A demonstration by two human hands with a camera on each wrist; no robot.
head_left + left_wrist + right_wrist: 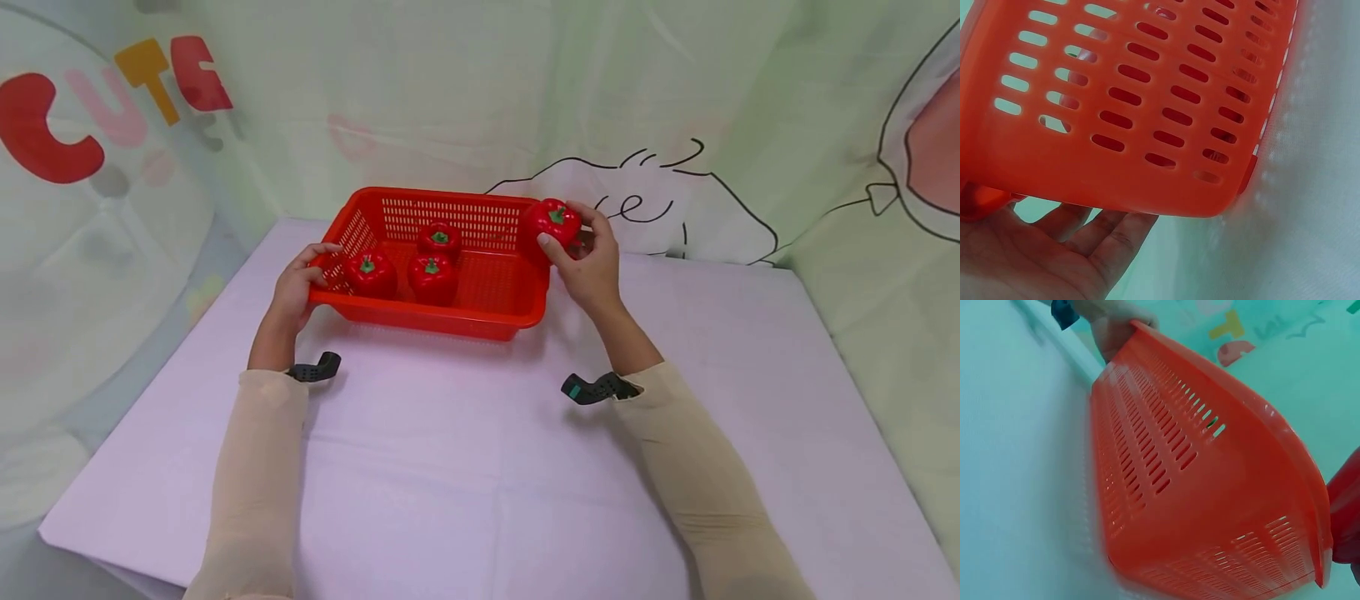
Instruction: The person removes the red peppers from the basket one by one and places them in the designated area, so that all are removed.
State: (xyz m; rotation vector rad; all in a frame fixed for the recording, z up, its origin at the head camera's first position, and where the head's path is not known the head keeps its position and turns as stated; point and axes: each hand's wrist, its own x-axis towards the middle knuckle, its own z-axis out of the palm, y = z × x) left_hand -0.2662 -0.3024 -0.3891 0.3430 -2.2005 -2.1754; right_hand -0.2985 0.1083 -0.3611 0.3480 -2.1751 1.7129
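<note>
We have our left hand (pixel 298 283) on the left end of the basket (pixel 501 310), thumb hooked over the rim and fingers under the wall; the left wrist view shows the palm and fingers (pixel 1110 240) just below the slotted side. So that hand grips the basket and steadies it on the table (pixel 465 467).

Our right hand (pixel 592 267) is at the basket's far right corner, fingers and thumb curled round a pepper (pixel 553 221). It is held just above the rim, at the corner, not yet inside. In the right wrist view only a red edge of it (pixel 1346 506) shows beside the basket wall (pixel 1210 506).

Three peppers already sit in the basket: one at the left (pixel 369 272), one in the middle front (pixel 432 277), one behind it (pixel 439 238). They are close together, and the right half of the floor is bare.

We judge that we are in the placing step, with the fourth pepper carried over the rim. The next move calls for shifting it left and down into the free right half, well apart from the other three, and loosening the fingers only once it rests on the floor, while the left hand holds the basket firm
</note>
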